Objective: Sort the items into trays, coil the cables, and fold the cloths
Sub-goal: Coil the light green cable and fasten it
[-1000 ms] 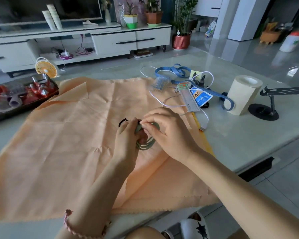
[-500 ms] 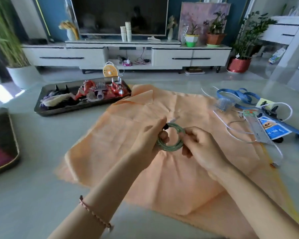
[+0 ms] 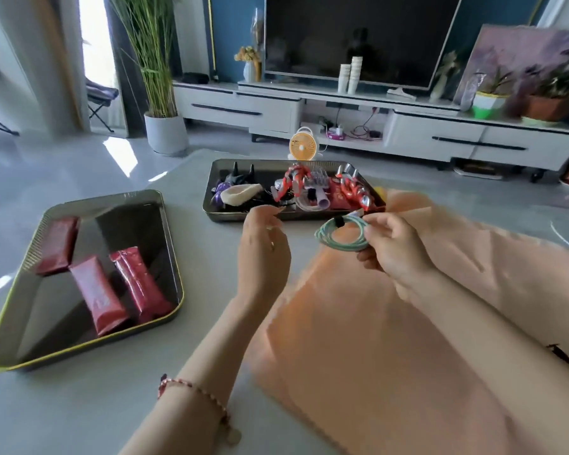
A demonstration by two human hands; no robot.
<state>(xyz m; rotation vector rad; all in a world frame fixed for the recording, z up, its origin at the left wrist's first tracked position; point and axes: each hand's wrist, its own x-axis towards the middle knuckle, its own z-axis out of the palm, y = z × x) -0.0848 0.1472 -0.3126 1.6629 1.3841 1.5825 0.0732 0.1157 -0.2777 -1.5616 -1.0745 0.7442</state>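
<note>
- The right hand [image 3: 395, 254] pinches the coiled green cable [image 3: 342, 236] between thumb and fingers, holding it in the air above the far edge of the orange cloth [image 3: 391, 339].
- The left hand [image 3: 263, 247] hovers just beside the coil without touching it, fingers loosely curled, holding nothing.
- On the bench [image 3: 194, 405], a far tray [image 3: 211, 205] carries toys [image 3: 293, 182]; a near tray [image 3: 10, 323] holds three red packets [image 3: 102, 297].

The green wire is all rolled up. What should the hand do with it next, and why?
Probably the right hand should set the coiled green cable into the far tray: it looks tied, that tray sits just ahead, and the near tray holds only red packets.
</note>
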